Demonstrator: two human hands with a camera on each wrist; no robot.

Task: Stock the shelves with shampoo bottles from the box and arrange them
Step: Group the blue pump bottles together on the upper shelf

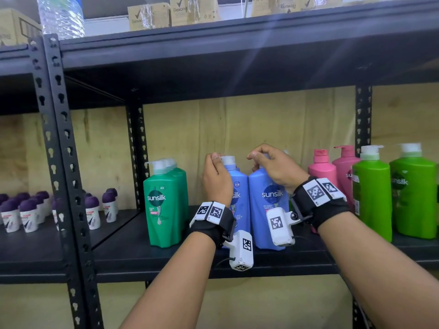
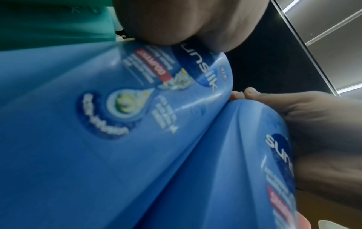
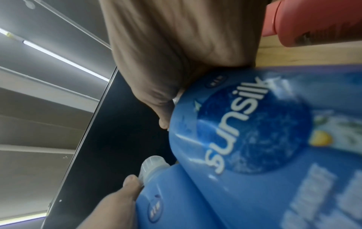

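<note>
Arranging is the step in hand: the left hand [image 1: 217, 179] grips the pump top of the left blue bottle [image 1: 238, 200] and the right hand [image 1: 276, 168] grips that of the right blue bottle [image 1: 269, 207], both upright and touching on the shelf [image 1: 133, 255]. Next likely squaring them; green bottles [image 1: 164, 205] stand just left, pink bottles [image 1: 324, 170] just right, with open shelf nearer.

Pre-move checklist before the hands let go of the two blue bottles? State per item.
1. Left hand holds the left blue bottle at its pump: ok.
2. Right hand grips the right blue bottle at its top: ok.
3. Both blue bottles upright on the shelf: ok.
4. Labels face front: ok.
5. The two blue bottles sit side by side, touching: ok.
6. Gap to the green bottle: ok.
7. Clearance to the pink bottles behind the right wrist: cannot tell.
</note>
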